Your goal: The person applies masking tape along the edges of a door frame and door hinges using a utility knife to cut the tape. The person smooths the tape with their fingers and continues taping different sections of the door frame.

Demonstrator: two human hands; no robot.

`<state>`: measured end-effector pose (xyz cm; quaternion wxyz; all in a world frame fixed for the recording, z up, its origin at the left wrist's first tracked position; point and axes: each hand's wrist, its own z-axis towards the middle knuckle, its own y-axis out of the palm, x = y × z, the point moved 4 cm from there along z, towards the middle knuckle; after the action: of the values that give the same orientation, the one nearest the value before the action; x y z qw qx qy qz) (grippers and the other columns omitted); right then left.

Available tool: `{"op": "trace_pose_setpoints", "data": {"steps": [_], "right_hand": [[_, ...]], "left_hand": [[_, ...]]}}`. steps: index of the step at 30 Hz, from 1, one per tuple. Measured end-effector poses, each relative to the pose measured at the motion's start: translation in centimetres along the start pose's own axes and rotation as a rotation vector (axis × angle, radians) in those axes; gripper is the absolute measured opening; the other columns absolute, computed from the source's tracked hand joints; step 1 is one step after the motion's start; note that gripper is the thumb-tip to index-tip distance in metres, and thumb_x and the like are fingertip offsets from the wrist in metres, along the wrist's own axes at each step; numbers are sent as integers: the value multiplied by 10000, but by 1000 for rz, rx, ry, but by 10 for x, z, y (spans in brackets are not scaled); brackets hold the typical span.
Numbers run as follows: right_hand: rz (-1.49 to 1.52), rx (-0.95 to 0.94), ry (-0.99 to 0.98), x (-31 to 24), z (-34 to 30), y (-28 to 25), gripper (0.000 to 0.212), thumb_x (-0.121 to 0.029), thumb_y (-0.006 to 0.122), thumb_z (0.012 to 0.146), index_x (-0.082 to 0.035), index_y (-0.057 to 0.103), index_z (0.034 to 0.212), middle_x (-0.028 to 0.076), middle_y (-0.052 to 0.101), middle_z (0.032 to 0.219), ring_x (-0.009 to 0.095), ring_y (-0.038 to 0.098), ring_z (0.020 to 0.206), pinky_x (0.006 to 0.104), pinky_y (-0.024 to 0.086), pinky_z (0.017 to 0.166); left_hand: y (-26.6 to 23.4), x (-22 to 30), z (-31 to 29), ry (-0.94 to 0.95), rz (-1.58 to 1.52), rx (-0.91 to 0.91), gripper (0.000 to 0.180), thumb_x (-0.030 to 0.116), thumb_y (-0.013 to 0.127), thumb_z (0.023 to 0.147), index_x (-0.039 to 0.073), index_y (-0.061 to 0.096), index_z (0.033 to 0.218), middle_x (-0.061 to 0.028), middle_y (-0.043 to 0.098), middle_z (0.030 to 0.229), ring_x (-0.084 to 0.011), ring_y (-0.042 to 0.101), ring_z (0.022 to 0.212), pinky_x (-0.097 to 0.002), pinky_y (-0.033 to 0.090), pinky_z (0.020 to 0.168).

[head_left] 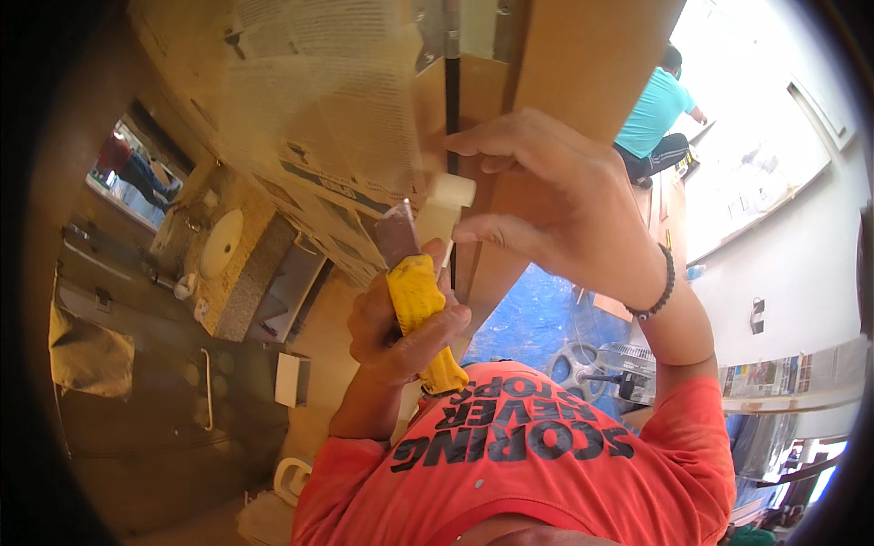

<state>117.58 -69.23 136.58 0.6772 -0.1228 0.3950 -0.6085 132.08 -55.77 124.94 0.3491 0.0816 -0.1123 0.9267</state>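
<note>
My left hand (387, 332) is closed around the yellow handle of a utility knife (417, 305). Its wide, angled blade (397, 233) points up and away from me. Right behind the blade stands a pale object with a blocky white top (452, 192); its lower part runs down toward my left fingertips, and I cannot tell its kind or whether the left hand also holds it. My right hand (569, 187), with a dark bead bracelet on its wrist, is raised beside that white top. Its thumb and fingers are apart, with a visible gap around the top.
A brown wooden panel (583, 55) rises ahead, beside a surface covered with printed paper (319, 73). At left are a counter with an oval basin (221, 244) and a mirror. Blue sheeting (528, 314) and a fan (624, 369) lie right. Another person (657, 114) crouches at the far right.
</note>
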Motion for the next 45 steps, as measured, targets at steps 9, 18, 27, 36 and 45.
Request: {"op": "trace_pose_setpoints", "data": {"steps": [9, 18, 27, 36, 45], "right_hand": [[-62, 133, 24, -1, 12, -20, 128, -27, 820, 907, -30, 809, 1034, 73, 763, 886, 190, 736, 754, 303, 581, 712], [-523, 356, -194, -23, 43, -41, 188, -17, 823, 836, -85, 846, 1010, 102, 743, 823, 248, 709, 703, 336, 563, 667], [-724, 433, -102, -28, 61, -43, 142, -75, 810, 837, -128, 847, 964, 72, 753, 823, 261, 715, 772, 360, 575, 686], [-770, 427, -206, -57, 82, -55, 114, -99, 871, 777, -74, 831, 881, 30, 714, 1026, 257, 545, 987, 430, 420, 914], [-834, 557, -289, -36, 80, -52, 119, -90, 855, 770, -90, 836, 887, 27, 651, 930, 254, 539, 975, 400, 386, 917]], "left_hand": [[14, 6, 20, 121, -125, 59, 531, -228, 778, 777, -173, 628, 1283, -203, 683, 1034, -166, 628, 720, -296, 519, 609], [25, -6, 50, 157, 29, 192, 526, -43, 917, 794, -21, 691, 1268, -242, 675, 1205, -327, 712, 1022, -372, 618, 849], [14, -19, 86, 253, 166, 143, 655, 87, 1020, 711, 59, 735, 1300, -205, 748, 1220, -344, 750, 1049, -390, 652, 884], [38, -18, 128, 148, 39, 177, 575, 28, 967, 782, 15, 698, 1289, -224, 738, 1361, -323, 754, 1199, -392, 611, 998], [36, -18, 126, 96, -38, 179, 562, -40, 868, 890, 15, 597, 1380, -243, 636, 1485, -274, 736, 1093, -371, 632, 984]]}}
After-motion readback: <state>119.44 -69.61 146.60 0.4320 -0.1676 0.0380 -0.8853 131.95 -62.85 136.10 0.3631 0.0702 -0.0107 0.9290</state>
